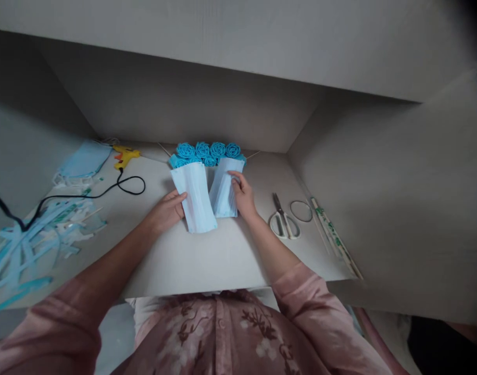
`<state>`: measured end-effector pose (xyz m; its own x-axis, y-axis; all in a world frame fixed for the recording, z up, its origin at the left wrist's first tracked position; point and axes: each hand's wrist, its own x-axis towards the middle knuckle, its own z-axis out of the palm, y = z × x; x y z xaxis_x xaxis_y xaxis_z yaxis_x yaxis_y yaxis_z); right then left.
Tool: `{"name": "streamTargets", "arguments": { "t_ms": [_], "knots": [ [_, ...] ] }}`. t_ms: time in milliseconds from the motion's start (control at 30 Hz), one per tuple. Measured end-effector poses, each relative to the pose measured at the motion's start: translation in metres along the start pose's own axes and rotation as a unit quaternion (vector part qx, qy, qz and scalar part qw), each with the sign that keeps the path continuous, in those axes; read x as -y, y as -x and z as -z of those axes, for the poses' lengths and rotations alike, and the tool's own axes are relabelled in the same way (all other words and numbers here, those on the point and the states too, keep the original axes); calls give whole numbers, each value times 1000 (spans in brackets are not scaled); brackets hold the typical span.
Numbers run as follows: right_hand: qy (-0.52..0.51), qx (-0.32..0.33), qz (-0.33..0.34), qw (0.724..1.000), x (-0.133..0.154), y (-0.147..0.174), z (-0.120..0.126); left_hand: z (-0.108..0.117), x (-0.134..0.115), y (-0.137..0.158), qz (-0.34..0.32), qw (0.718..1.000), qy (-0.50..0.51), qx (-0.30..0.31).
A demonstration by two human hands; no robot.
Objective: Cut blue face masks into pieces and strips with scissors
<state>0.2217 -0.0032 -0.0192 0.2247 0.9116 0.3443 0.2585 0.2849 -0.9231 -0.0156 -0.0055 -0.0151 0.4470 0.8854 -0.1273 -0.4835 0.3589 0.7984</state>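
My left hand (168, 211) grips the left edge of a light blue face mask (195, 198), thumb on its front and fingers behind. No ear loops show on it. A second face mask (224, 190), pleated and tilted, is held at its right side by my right hand (243, 192), whose fingers curl over the edge. The two masks stand side by side, nearly touching at the middle. Right behind them lie several blue rolled roses (202, 150) in rows, the front row partly hidden by the masks. Thin sticks poke out at both sides of the roses.
A yellow glue gun (124, 155) with a looping black cord (86, 197) lies at the back left, beside stacked masks (84, 159). Blue and white scraps (31, 245) cover the left side. Scissors (284, 221), a ring (301, 211) and sticks (336, 237) lie right. Panels enclose the table.
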Motion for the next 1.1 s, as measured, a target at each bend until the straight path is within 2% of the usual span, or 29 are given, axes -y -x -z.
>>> {"name": "streamTargets", "arguments": {
  "t_ms": [67,167,267,367,533,767,867,967,1100],
  "knots": [
    [-27,59,-3,998,9,8,-9,-2,-1,2,14,1000,-1,18],
    [-116,135,-73,981,20,21,-22,-4,0,3,26,999,-7,30],
    [-171,177,-133,960,24,29,-28,-4,1,1,21,1000,-13,18],
    [-155,186,-152,958,24,30,-28,-1,2,-2,9,1000,-18,-6],
    [-96,142,-152,973,21,27,-27,3,4,-5,13,999,-30,-16],
    [-106,102,-115,982,22,25,-24,2,5,-5,14,999,-43,-22],
    [-139,28,-104,984,17,14,-16,3,5,-6,6,999,-34,-39],
    [-192,-57,-92,975,3,-6,-1,5,3,-7,-2,999,-25,-47],
    [-191,-134,-61,971,-22,-28,22,7,2,-7,-10,999,-6,-36]
  ]
}}
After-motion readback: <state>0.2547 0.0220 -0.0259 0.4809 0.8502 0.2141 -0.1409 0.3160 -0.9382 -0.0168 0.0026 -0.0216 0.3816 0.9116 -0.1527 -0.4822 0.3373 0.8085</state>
